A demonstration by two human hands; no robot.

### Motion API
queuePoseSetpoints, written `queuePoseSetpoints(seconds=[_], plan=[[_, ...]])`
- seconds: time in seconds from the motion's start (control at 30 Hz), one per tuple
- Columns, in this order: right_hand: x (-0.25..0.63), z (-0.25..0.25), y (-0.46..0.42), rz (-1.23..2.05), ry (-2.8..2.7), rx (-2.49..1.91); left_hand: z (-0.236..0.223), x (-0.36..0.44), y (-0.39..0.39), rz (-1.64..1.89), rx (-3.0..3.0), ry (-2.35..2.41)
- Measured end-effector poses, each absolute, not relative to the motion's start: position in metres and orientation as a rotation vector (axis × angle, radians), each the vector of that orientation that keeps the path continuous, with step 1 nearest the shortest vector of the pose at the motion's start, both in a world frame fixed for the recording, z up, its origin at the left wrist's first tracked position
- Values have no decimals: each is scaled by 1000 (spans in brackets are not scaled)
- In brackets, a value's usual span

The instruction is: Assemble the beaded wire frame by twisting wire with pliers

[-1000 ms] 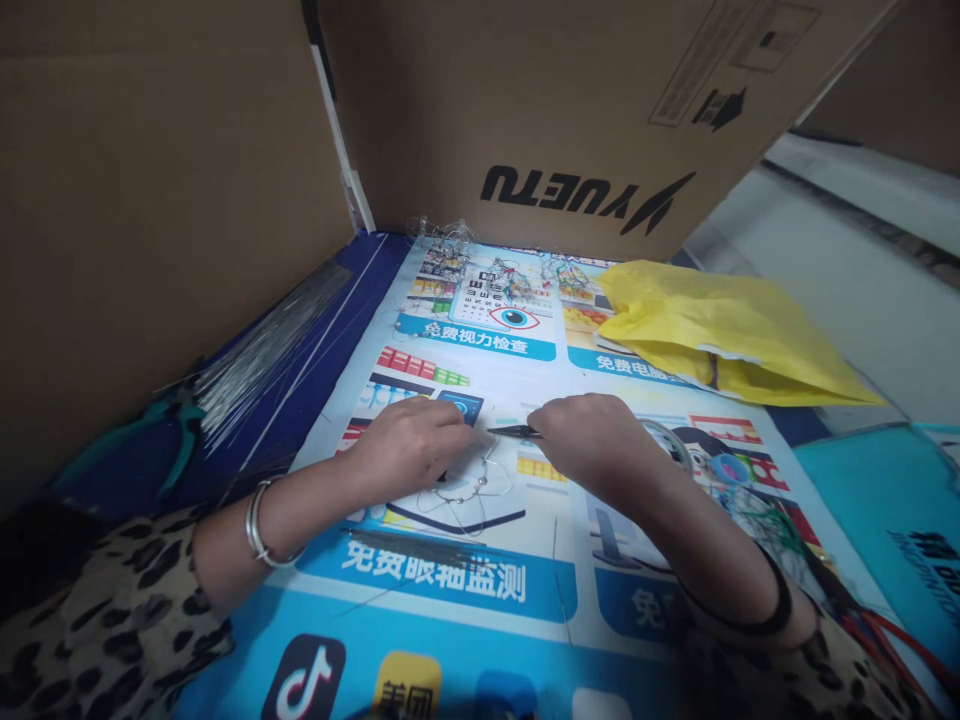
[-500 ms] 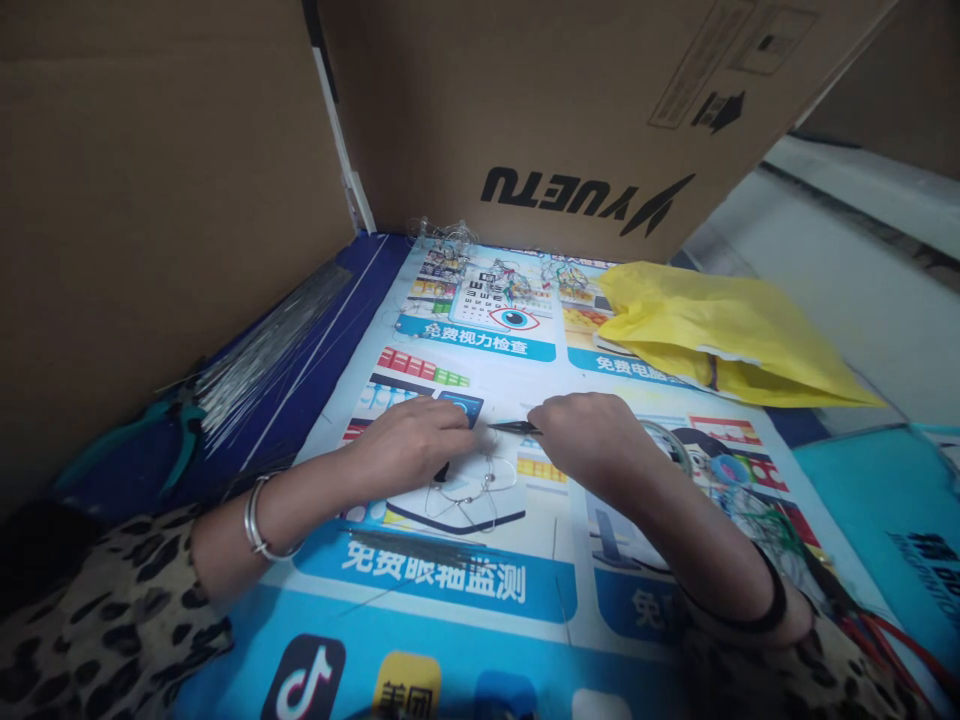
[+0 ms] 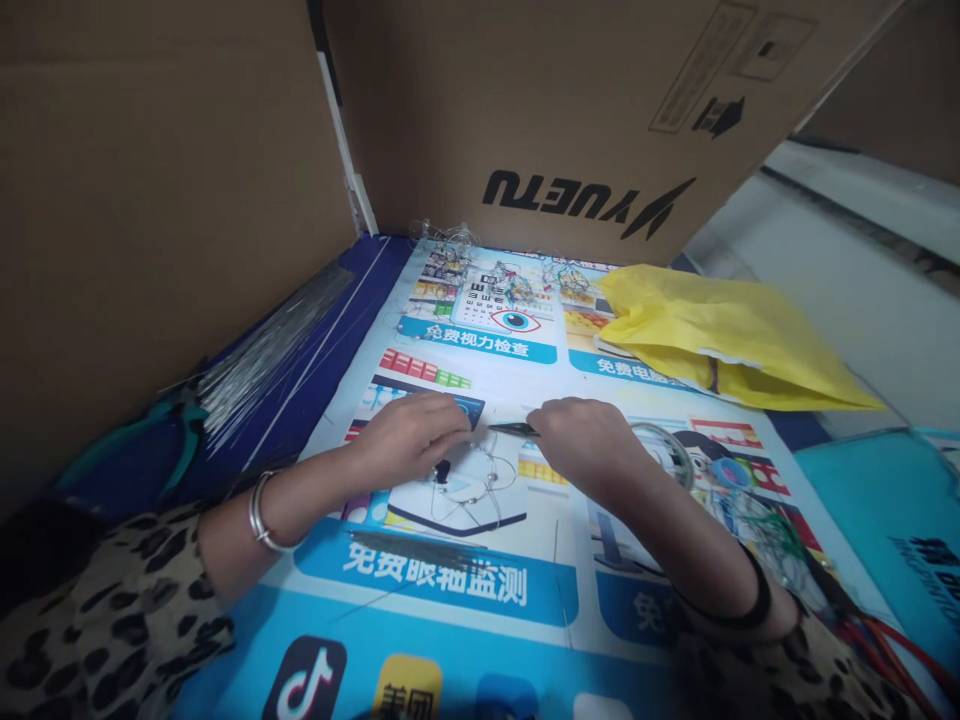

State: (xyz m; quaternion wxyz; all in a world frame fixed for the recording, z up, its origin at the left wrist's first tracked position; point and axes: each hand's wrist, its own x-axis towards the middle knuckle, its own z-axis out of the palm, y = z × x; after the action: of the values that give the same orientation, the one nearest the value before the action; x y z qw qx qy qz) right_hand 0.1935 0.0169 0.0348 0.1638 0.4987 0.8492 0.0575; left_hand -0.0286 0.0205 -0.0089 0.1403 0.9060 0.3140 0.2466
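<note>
My left hand (image 3: pixel 420 432) is closed, thumb and fingers pinched together at the upper left of a thin beaded wire loop (image 3: pixel 466 500). Small silvery beads are strung along the loop, which hangs or lies just below the fingers; the exact pinch point is hidden. My right hand (image 3: pixel 581 432) makes a fist around dark, pointed tweezers (image 3: pixel 513 429). Their tips face left, a short gap away from my left fingertips. Below the loop, a bundle of thin dark wires (image 3: pixel 420 546) lies across the printed sheet (image 3: pixel 517 385).
Teal-handled pliers (image 3: pixel 180 430) and a sheaf of straight wires (image 3: pixel 270 345) lie at left. Tangled wire pieces (image 3: pixel 517 280) sit at the back before a cardboard wall (image 3: pixel 525 120). At right are a yellow bag (image 3: pixel 720 320), a clear tape roll (image 3: pixel 679 455) and a teal bag (image 3: pixel 877 500).
My left hand has turned slightly and shifted a little left and down, and more of the beaded loop shows. The tweezers in my right hand stay almost in place.
</note>
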Motion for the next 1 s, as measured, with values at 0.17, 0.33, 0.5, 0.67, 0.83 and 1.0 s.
queuePoseSetpoints(seconds=[0.17,0.33,0.5,0.67,0.83,1.0], plan=[[200,24,9,203,2547,1505,-13,-29,19,761,2624,970],[204,16,-2,139,2640,1582,-16,-29,18,788,2610,1017],[200,18,-13,28,2664,1534,-19,-28,17,806,2600,1014],[196,22,-18,48,2629,1501,-22,-27,16,811,2585,1020],[195,24,-20,116,2606,1505,-22,-26,16,804,2592,1031],[195,22,-19,123,2645,1480,-20,-25,16,826,2629,1011]])
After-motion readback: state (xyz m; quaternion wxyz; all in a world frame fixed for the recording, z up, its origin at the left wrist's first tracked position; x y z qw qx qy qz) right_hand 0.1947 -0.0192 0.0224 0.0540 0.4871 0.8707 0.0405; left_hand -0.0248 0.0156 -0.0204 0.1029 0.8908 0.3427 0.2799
